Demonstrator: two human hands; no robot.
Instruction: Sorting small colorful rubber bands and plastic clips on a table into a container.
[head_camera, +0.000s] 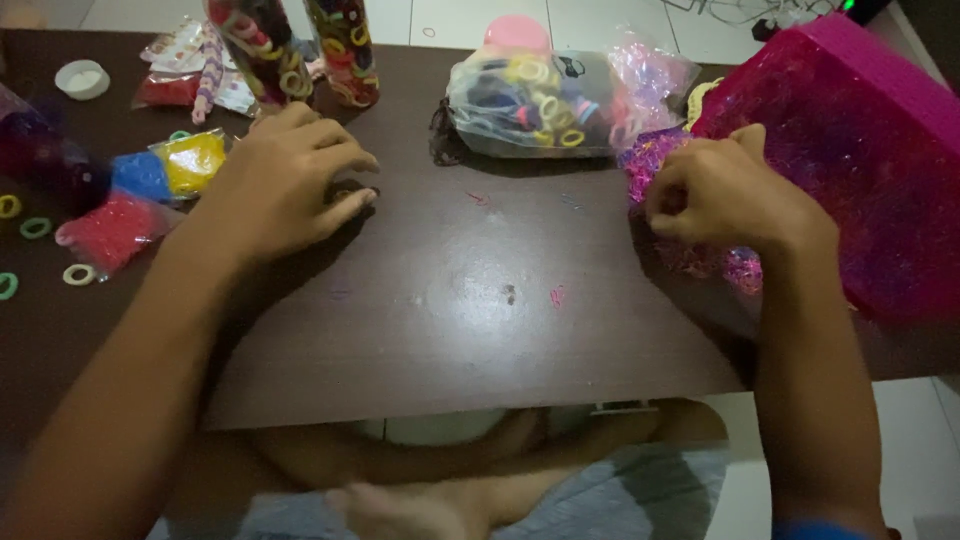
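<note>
Right hand (725, 190) fisted on tiny bands (655, 155) at 3 o'clock; they could scatter. Left hand (290, 180) presses a dark tie (350, 190).

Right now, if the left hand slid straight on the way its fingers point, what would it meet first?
The left hand points right across the dark table. That stretch looks free; the clear bag of hair ties lies slightly farther back, so probably bare tabletop first.

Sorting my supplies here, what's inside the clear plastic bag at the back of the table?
The clear plastic bag holds a jumble of small hair ties, yellow, black, blue and pink. Those underneath are buried by the top ones, so how many there are can't be told.
</note>
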